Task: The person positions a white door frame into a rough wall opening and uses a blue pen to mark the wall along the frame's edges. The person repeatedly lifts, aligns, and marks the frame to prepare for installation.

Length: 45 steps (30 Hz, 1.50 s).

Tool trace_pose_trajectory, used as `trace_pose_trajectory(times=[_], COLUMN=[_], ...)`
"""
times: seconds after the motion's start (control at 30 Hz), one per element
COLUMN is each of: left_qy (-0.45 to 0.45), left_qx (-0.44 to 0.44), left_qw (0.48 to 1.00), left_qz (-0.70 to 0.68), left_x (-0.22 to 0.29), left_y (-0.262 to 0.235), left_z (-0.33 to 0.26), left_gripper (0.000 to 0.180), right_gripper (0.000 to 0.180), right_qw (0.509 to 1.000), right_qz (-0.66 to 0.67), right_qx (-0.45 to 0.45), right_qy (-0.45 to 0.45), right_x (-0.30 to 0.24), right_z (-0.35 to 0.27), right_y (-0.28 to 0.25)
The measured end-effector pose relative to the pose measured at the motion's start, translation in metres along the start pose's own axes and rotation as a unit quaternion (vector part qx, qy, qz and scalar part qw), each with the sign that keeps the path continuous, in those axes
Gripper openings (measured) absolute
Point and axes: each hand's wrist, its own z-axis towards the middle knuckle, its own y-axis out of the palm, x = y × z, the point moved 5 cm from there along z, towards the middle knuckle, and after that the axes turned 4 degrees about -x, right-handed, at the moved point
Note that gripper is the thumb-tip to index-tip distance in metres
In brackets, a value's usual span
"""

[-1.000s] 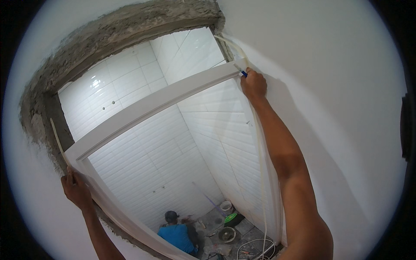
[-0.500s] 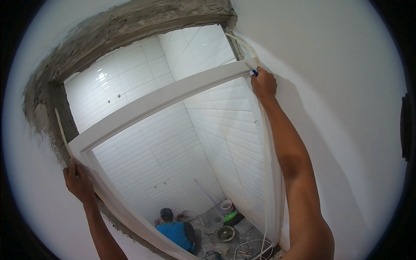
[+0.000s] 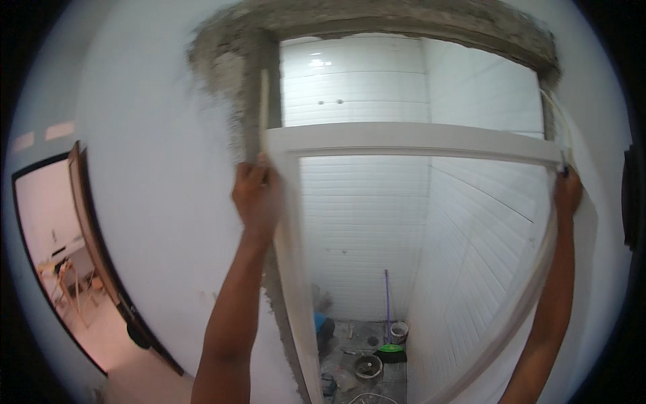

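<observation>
A white door frame spans the rough wall opening in front of me. At its left top corner my left hand is closed round a pale, thin hose, whose end stands up beside the frame. My right hand grips the frame's right top corner area, closed on another length of pale hose that arcs up above it. A small blue object, perhaps a pen, sticks out by the right fingers. Whether the fingers also press on the frame posts is hard to tell.
Rough cement edges the opening. Beyond, on the tiled floor, are a bucket, a basin, a green-and-black broom and coiled hose. A person in blue crouches, partly hidden. An open wooden door stands left.
My view has swung left and levelled, so the frame and both hands sit further right in it. The doorway at left has come into view. Both hands keep hold at the frame's corners.
</observation>
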Motion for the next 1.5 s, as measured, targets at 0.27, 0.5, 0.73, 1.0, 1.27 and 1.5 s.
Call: trace_pose_trajectory(times=[0.27,0.5,0.73,1.0,1.27,1.5], left_qy=[-0.031,-0.022,-0.003,0.044,0.095,0.139], left_qx=[0.001,0.01,0.011,0.002,0.023,0.025], left_qw=[0.999,1.0,1.0,0.999,0.995,0.988], left_qz=[0.032,0.016,-0.004,-0.031,-0.033,-0.055], left_x=[0.011,0.012,0.009,0.007,0.004,0.0], left_y=[-0.006,-0.007,-0.007,-0.006,-0.006,-0.005], left_z=[0.0,0.0,-0.002,-0.004,-0.006,-0.006], left_gripper=[0.016,0.012,0.012,0.017,0.014,0.015], right_gripper=[0.04,0.045,0.046,0.046,0.044,0.043], right_qw=[0.998,0.999,0.996,0.996,0.996,0.995], right_qz=[-0.041,-0.037,-0.034,-0.052,-0.071,-0.092], right_qx=[-0.044,-0.012,-0.063,-0.048,-0.038,0.009], right_qy=[0.029,0.015,0.051,0.048,0.033,0.027], right_x=[0.022,0.04,0.029,0.027,0.031,0.035], right_z=[0.01,0.017,0.019,0.019,0.024,0.026], right_y=[0.009,0.019,0.011,0.003,0.0,-0.001])
